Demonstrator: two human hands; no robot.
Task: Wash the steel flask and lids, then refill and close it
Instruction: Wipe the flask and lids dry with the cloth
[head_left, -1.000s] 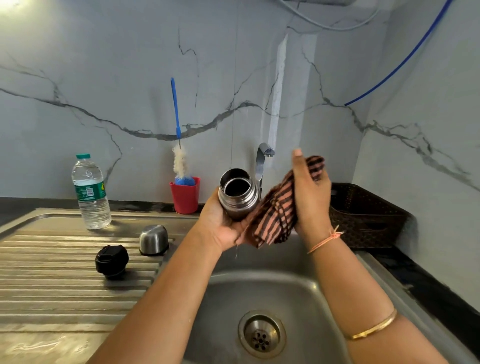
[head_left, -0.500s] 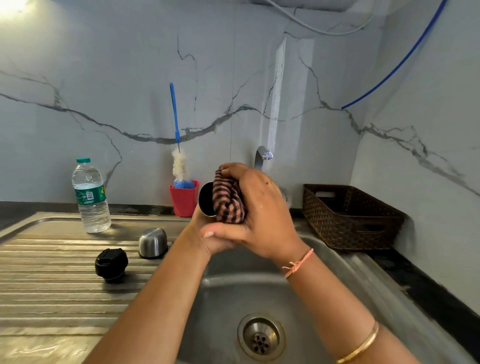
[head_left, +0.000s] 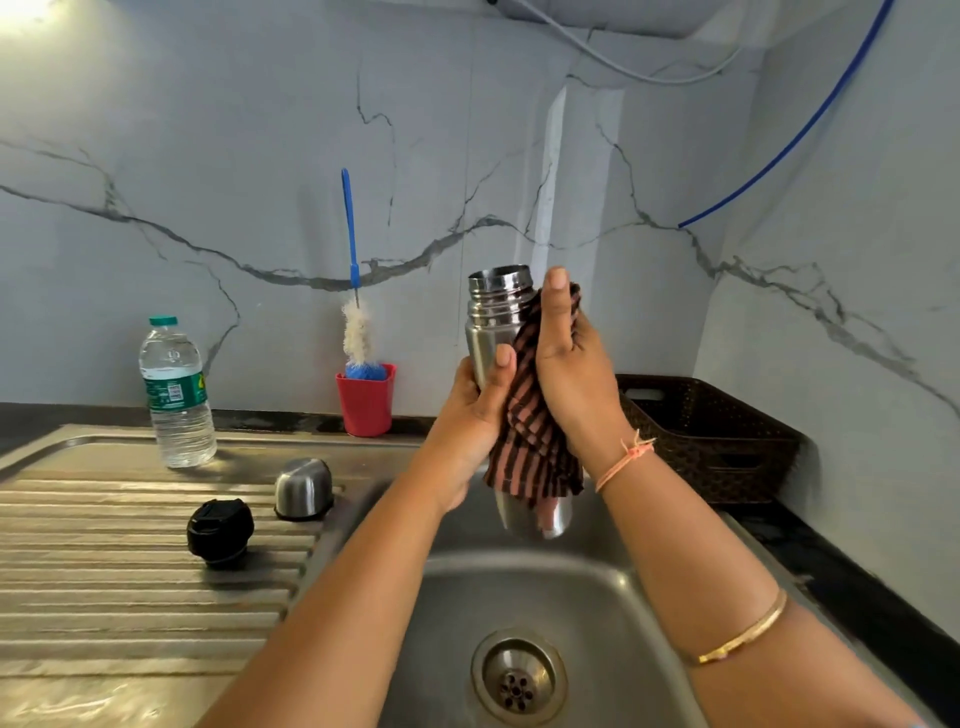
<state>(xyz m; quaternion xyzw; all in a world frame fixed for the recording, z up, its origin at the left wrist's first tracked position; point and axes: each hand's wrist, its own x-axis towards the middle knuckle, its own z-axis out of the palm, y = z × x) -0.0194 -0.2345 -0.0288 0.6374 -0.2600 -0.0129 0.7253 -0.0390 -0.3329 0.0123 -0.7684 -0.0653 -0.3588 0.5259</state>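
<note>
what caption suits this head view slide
Left hand holds the steel flask over the sink; right hand holds striped cloth against it.

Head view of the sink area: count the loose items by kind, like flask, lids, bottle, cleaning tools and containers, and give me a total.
Steel flask: 1
Lids: 2 (steel cap, black stopper)
Water bottle: 1
Bottle brush: 1
Striped cloth: 1
Red cup: 1
Brown basket: 1
Total: 8
</note>
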